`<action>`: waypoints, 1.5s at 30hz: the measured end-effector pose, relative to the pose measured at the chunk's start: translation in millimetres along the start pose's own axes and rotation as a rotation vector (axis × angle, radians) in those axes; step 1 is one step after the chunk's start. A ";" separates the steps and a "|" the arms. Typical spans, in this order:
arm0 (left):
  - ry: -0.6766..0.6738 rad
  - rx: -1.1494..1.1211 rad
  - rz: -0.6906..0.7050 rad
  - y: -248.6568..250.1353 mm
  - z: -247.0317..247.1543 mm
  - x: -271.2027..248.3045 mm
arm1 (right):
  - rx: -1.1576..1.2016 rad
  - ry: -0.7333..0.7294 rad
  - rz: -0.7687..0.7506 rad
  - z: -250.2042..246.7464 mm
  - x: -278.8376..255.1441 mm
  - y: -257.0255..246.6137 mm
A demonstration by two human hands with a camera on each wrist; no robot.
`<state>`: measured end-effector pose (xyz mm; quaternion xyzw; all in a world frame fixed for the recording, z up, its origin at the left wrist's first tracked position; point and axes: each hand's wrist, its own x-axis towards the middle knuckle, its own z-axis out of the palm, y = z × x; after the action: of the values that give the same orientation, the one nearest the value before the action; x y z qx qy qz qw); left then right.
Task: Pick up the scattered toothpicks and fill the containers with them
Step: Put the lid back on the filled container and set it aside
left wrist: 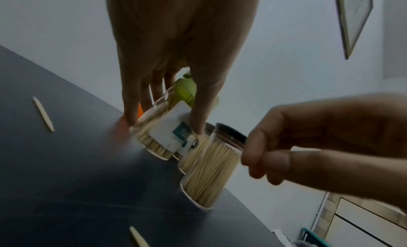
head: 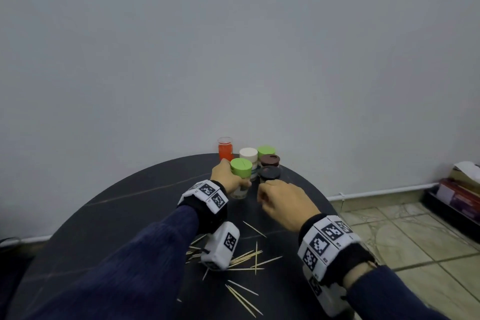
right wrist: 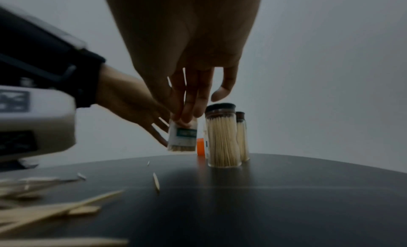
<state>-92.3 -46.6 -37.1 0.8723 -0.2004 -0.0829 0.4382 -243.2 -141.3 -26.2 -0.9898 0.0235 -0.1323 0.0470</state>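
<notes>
A plain grey wall backs your round dark table [head: 109, 215], where the containers cluster at its far edge and loose toothpicks [head: 249, 257] lie scattered toward the near edge. Your left hand [head: 228, 176] is wrapped around the green-lidded container [head: 241, 176], seemingly lifted off the table, while your right hand [head: 283, 205] is loosely curled beside the dark-lidded jar [head: 270, 174] (whether it holds anything, you cannot tell). The jars already look packed, yet I judge plenty of gathering remains.
</notes>
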 end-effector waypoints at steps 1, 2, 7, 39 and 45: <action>-0.006 0.009 -0.005 -0.4 3.2 4.7 | 0.004 -0.018 -0.001 0.5 0.6 -1.1; -0.007 0.016 -0.005 -1.4 6.3 9.7 | 0.006 -0.028 -0.005 0.9 1.2 -2.2; -0.008 0.044 -0.038 -7.5 14.3 19.7 | 0.019 -0.039 -0.021 2.6 3.3 -4.2; -0.108 0.605 0.183 -9.3 -31.5 162.8 | 0.024 -0.182 -0.136 26.2 22.0 -9.2; -0.142 0.633 0.200 -18.9 -22.7 177.5 | 0.035 -0.183 -0.160 27.8 22.2 -8.5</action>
<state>81.0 -94.8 -33.0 0.9332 -0.3306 -0.0337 0.1367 -214.1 -131.8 -46.2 -0.9955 -0.0621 -0.0451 0.0557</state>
